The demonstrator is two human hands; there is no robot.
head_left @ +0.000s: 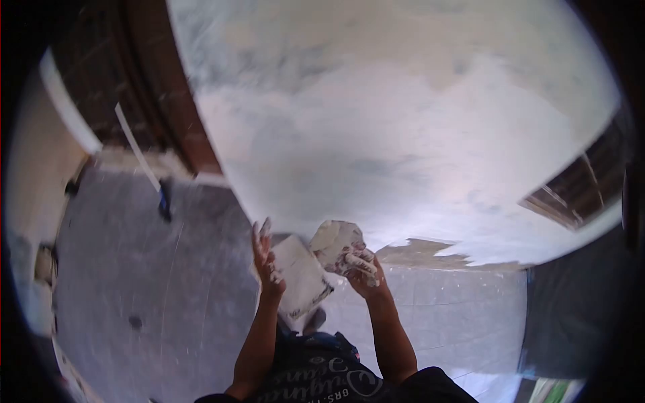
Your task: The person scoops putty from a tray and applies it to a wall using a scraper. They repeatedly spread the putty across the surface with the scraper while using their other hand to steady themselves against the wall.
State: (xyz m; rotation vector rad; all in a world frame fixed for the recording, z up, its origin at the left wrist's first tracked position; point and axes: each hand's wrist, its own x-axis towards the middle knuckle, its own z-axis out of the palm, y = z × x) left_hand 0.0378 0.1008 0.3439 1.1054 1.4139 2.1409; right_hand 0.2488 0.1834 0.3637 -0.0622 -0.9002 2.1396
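My right hand (364,270), its fingers coated in white paste, grips a flat, angular off-white piece (334,243) smeared with the same paste; its exact kind I cannot tell. My left hand (266,260) is raised with its fingers apart and white paste on them, holding nothing. Between the hands, lower down, shows a pale rectangular slab-like thing (295,274) with a dark, worn lower edge. It overlaps the left hand's edge in this view. Ahead stands a wall (376,134) with a patchy white coat and a bare grey-brown strip (423,255) near its foot.
Grey tiled floor (181,269) spreads around me. A long pale handle with a blue-black end (163,201) leans at the left by a dark brown door frame (181,127). A dark-framed window (578,181) is at the right, above a dark panel (571,302).
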